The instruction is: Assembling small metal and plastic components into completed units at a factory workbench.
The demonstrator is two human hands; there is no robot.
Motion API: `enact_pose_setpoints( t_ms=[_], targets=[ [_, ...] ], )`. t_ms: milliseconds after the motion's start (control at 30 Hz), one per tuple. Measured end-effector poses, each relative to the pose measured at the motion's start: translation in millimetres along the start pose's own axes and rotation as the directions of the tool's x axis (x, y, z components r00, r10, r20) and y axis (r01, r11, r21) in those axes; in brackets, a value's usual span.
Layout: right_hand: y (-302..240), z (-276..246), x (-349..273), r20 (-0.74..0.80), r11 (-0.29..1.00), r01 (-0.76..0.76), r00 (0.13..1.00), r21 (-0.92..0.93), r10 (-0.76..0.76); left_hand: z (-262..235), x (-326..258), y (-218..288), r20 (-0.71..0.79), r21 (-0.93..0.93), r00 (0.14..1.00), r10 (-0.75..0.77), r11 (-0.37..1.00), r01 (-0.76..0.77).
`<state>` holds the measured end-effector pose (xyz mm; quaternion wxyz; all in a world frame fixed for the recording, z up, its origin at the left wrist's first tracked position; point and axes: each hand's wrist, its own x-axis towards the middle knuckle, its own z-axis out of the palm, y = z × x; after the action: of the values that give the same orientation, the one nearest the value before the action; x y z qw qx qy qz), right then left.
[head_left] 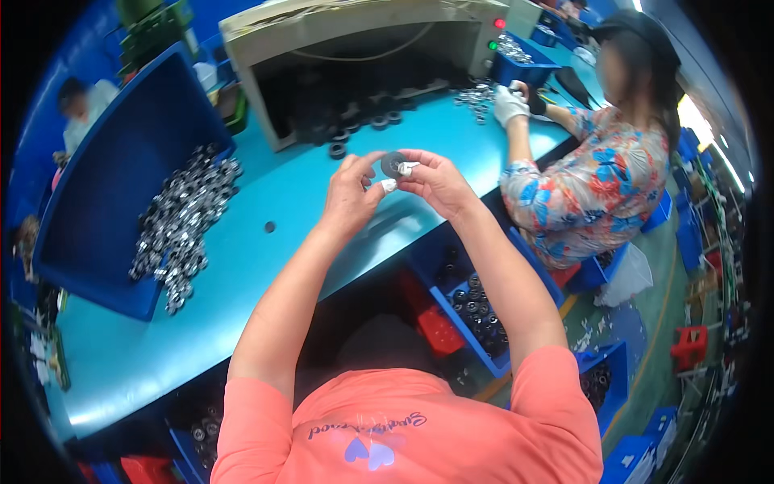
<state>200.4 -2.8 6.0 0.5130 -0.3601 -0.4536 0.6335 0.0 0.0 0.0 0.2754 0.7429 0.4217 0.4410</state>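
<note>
Dark grey disc — round, matt-looking — sits at 12 o'clock, raised over the table between both hands. The right hand grips it, its covered thumb crossing the near face. The left hand curls beside the left edge; whether its bent fingers press the disc cannot be told. For a steady hold, support the rim from two sides, keep the white fingertip covers seated, and turn the part with light pressure; a one-point pinch probably slips. The teal table is flat and glossy. At 9 o'clock, shiny metallic pieces lie heaped from the smooth-walled blue bin onto the tabletop; at 11 o'clock lie black rings.
</note>
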Motion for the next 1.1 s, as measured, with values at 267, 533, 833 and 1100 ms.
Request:
enact_pose_setpoints(
  t_ms=[267, 533, 833, 1100],
  targets=[
    [22, -67, -15, -0.089, 0.986, 0.098, 0.992, 0.132, -0.086, 89, 22, -19, 0.036, -0.175, 0.999, 0.019, 0.985, -0.012],
    [32, -65, -3, -0.165, 0.984, 0.14, 0.974, -0.114, -0.158, 82, 28, -30, 0.11, -0.301, 0.994, -0.023, 0.952, 0.056],
    [25, -60, -2, -0.158, 0.994, 0.099, 0.982, -0.055, -0.107, 82, 26, -26, 0.072, -0.236, 0.997, 0.018, 0.972, -0.001],
    [16, -69, 0, -0.072, 0.998, -0.003, 0.997, 0.068, 0.007, 82, 27, -25, 0.042, -0.22, 0.997, 0.061, 0.974, -0.05]
  ],
)
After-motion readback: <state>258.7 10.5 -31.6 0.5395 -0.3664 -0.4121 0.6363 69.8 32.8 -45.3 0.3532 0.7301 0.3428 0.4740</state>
